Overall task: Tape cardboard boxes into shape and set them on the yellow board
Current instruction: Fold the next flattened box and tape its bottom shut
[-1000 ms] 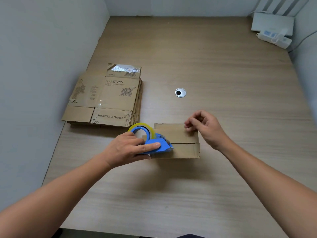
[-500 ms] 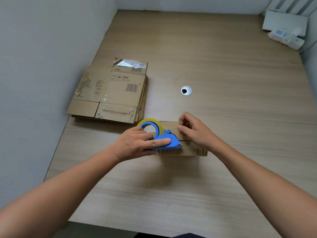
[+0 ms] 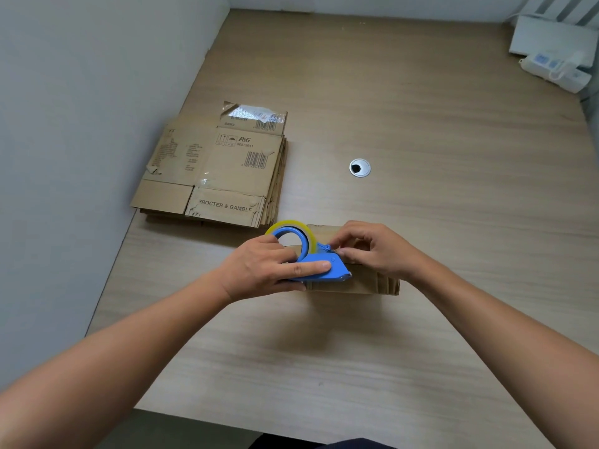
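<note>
A small folded cardboard box (image 3: 366,281) lies on the wooden table in front of me. My left hand (image 3: 265,265) grips a blue tape dispenser (image 3: 319,265) with a yellowish tape roll, held over the box's left part. My right hand (image 3: 372,251) has its fingertips curled at the dispenser's front end, pinching there at the tape end, which is too small to make out. No yellow board is in view.
A stack of flattened cardboard boxes (image 3: 220,166) lies at the table's left, against the grey wall. A round metal cable grommet (image 3: 359,167) sits mid-table. White devices with a cable (image 3: 554,56) occupy the far right corner. The table's near edge (image 3: 291,419) is close to me.
My right hand has moved left from the box's top right corner to the front of the dispenser. The left hand keeps hold of the dispenser over the box.
</note>
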Demonstrator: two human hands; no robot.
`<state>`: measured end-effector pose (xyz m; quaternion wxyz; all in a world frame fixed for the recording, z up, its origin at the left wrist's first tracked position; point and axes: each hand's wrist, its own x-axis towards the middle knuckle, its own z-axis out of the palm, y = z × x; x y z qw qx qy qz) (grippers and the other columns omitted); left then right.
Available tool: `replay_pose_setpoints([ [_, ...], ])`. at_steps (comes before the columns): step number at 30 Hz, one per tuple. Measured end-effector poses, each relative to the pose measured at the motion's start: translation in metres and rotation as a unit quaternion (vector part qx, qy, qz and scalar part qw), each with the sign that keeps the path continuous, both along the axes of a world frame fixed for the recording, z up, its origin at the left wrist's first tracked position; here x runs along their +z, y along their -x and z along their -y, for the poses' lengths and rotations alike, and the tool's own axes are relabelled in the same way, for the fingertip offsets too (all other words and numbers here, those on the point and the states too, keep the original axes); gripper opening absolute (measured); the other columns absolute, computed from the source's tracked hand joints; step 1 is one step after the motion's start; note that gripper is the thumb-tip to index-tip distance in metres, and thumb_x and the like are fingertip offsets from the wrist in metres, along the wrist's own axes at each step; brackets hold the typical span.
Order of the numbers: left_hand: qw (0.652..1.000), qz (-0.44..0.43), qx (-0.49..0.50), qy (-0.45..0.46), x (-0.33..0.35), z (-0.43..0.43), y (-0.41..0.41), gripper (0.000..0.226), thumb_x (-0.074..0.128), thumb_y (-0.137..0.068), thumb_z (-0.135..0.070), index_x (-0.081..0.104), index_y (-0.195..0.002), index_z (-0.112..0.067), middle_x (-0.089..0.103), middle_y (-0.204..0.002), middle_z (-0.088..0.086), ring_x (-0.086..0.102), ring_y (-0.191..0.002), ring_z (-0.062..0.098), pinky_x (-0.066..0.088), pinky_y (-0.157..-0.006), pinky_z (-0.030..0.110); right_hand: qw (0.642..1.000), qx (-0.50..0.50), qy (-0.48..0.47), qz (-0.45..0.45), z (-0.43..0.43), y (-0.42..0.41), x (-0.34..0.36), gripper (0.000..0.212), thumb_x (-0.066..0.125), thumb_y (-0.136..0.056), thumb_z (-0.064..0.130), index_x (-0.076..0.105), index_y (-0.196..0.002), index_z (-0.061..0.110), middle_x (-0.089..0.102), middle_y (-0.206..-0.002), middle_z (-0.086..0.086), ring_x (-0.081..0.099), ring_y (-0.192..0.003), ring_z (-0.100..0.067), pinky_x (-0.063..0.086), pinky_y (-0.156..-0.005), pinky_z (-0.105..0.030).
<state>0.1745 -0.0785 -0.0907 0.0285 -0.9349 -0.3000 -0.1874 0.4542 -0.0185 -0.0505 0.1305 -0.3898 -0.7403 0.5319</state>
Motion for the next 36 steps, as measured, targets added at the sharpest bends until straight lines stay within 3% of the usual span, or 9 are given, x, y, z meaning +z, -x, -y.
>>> replay_pose_setpoints([
  [7, 1.0, 0.007, 0.001, 0.002, 0.001, 0.002, 0.0, 0.058, 0.063, -0.101, -0.044, 0.039, -0.153, -0.031, 0.055, -0.08, -0.001, 0.044, -0.061, 0.021, 0.042, -0.065, 0.033, 0.995, -0.006, -0.095, -0.007, 0.006, 0.006, -0.006, 0.016, 0.074, -0.09, 0.008, 0.074, -0.102, 0.018, 0.07, -0.096, 0.009, 0.067, -0.088, -0.012, 0.057, -0.08, -0.03],
  [12, 1.0, 0.004, 0.003, 0.008, 0.0, 0.002, 0.0, 0.057, 0.06, -0.103, -0.045, 0.038, -0.153, -0.032, 0.055, -0.079, -0.001, 0.045, -0.061, 0.022, 0.043, -0.065, 0.034, 0.999, -0.001, -0.043, -0.028, 0.005, 0.003, -0.005, 0.024, 0.07, -0.094, 0.006, 0.074, -0.108, 0.026, 0.067, -0.102, 0.013, 0.067, -0.095, -0.012, 0.051, -0.08, -0.018],
  [19, 1.0, 0.005, -0.017, 0.004, 0.003, 0.004, 0.0, 0.055, 0.062, -0.102, -0.041, 0.039, -0.152, -0.033, 0.055, -0.08, -0.001, 0.043, -0.063, 0.02, 0.041, -0.065, 0.032, 0.997, 0.063, -0.05, -0.015, -0.001, 0.007, -0.004, 0.018, 0.069, -0.094, 0.004, 0.075, -0.11, 0.011, 0.068, -0.103, 0.004, 0.067, -0.094, -0.01, 0.05, -0.081, -0.016],
  [25, 1.0, 0.0, -0.004, 0.011, 0.003, 0.004, 0.001, 0.056, 0.061, -0.102, -0.043, 0.039, -0.152, -0.029, 0.056, -0.082, -0.001, 0.045, -0.064, 0.02, 0.043, -0.065, 0.033, 0.99, -0.015, -0.138, -0.038, 0.012, 0.006, -0.012, 0.016, 0.072, -0.091, 0.005, 0.077, -0.104, 0.013, 0.072, -0.095, 0.007, 0.069, -0.089, -0.009, 0.054, -0.079, -0.02],
  [31, 1.0, 0.004, -0.002, 0.005, 0.003, 0.003, -0.001, 0.057, 0.064, -0.101, -0.043, 0.041, -0.151, -0.029, 0.055, -0.081, -0.001, 0.044, -0.064, 0.019, 0.041, -0.066, 0.032, 0.985, -0.072, -0.145, -0.055, 0.018, 0.007, -0.021, 0.009, 0.075, -0.089, 0.005, 0.078, -0.095, 0.01, 0.074, -0.089, 0.003, 0.069, -0.083, -0.012, 0.056, -0.074, -0.027],
  [36, 1.0, 0.004, 0.007, 0.014, 0.003, 0.002, -0.001, 0.057, 0.062, -0.102, -0.044, 0.039, -0.152, -0.031, 0.054, -0.079, -0.001, 0.043, -0.06, 0.021, 0.042, -0.062, 0.035, 0.982, -0.075, -0.169, -0.048, 0.021, 0.01, -0.02, 0.007, 0.072, -0.09, 0.004, 0.074, -0.09, 0.011, 0.07, -0.086, 0.003, 0.064, -0.08, -0.012, 0.05, -0.071, -0.021],
])
